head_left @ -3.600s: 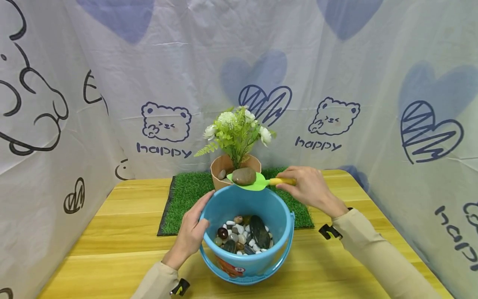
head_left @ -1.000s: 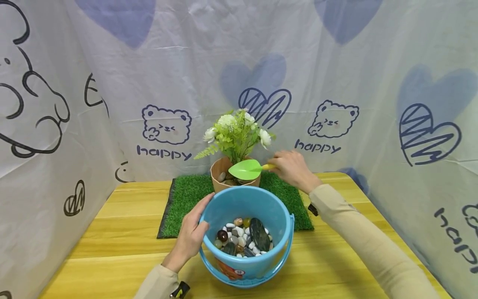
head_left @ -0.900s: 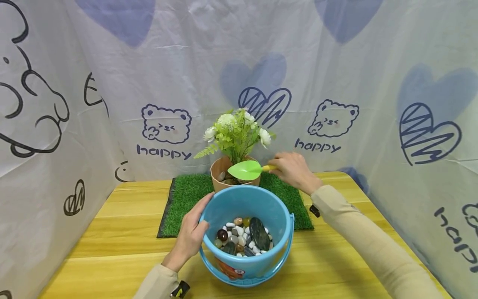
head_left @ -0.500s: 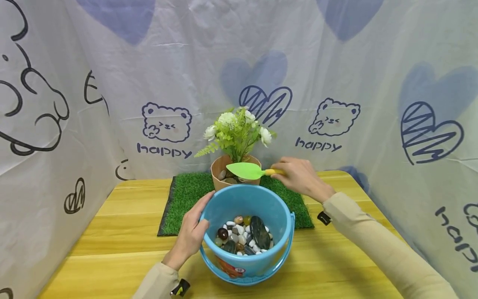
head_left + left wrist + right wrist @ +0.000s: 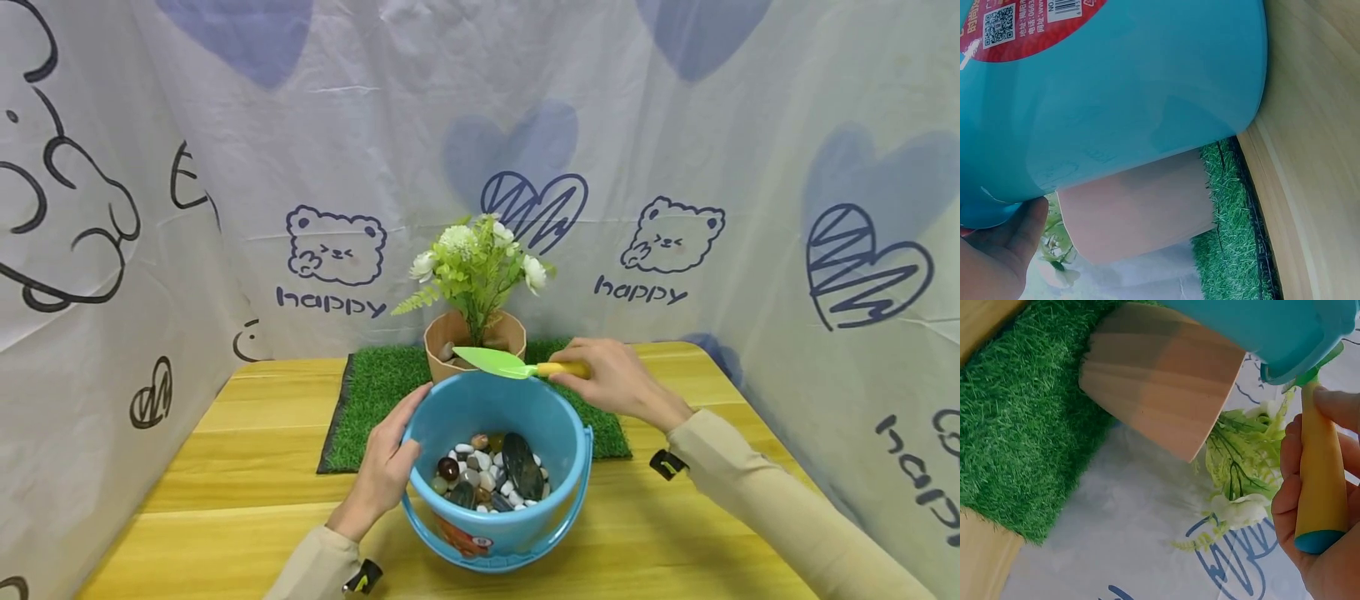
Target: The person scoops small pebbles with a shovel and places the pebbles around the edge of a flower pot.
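A blue bucket (image 5: 495, 522) stands at the middle of the table with several stones (image 5: 480, 475) inside, small white ones and larger dark ones. My left hand (image 5: 384, 462) holds the bucket's left side at the rim. In my right hand (image 5: 615, 375) is a small garden trowel (image 5: 491, 362), gripped by its yellow handle (image 5: 1321, 475). Its green blade, bare of stones, is over the bucket's far rim, pointing left. Just behind the bucket is a peach flowerpot (image 5: 512, 333) with white artificial flowers (image 5: 457, 242) and some stones. The trowel blade hides part of the pot's front.
Green artificial turf (image 5: 367, 392) lies under the pot on the wooden table (image 5: 247, 467). A printed cloth (image 5: 405, 125) hangs behind and along both sides. The bucket's handle (image 5: 551, 537) hangs down at its front.
A large brown stone lay on the trowel at first; by one second ago the blade over the pot was bare. Since then the trowel has come back toward the bucket. My left hand stays put.
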{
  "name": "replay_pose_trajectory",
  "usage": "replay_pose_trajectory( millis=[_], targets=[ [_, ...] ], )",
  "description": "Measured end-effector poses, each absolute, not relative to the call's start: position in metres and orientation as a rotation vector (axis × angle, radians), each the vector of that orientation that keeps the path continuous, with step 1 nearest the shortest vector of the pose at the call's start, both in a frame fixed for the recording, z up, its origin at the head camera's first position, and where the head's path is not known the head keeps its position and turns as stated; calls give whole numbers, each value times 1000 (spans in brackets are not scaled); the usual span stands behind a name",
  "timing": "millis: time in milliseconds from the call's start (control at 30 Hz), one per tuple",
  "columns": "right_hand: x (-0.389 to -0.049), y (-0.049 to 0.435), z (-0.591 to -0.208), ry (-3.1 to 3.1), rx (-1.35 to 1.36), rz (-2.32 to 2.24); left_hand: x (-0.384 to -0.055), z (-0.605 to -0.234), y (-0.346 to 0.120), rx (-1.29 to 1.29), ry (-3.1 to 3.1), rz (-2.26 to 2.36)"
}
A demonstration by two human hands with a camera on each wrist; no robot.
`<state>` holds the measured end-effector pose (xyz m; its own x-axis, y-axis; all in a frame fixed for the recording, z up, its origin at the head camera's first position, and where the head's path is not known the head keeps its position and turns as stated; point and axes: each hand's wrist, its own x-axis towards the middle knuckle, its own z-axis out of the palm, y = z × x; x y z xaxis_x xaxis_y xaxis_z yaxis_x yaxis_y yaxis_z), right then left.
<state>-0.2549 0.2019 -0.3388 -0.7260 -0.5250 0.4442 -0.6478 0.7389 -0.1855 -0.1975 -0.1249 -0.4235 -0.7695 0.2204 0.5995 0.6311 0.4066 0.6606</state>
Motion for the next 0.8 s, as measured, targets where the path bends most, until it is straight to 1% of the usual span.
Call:
replay_pose_trajectory(
  millis=[200, 800],
  targets=[
    [-246, 203, -341, -2532, 923, 432, -198, -422, -125, -724, -2232, -1317],
    [-227, 187, -348, -2267, 1171, 77, -199, -426, -124, -732, -2229, -1317]
  ],
)
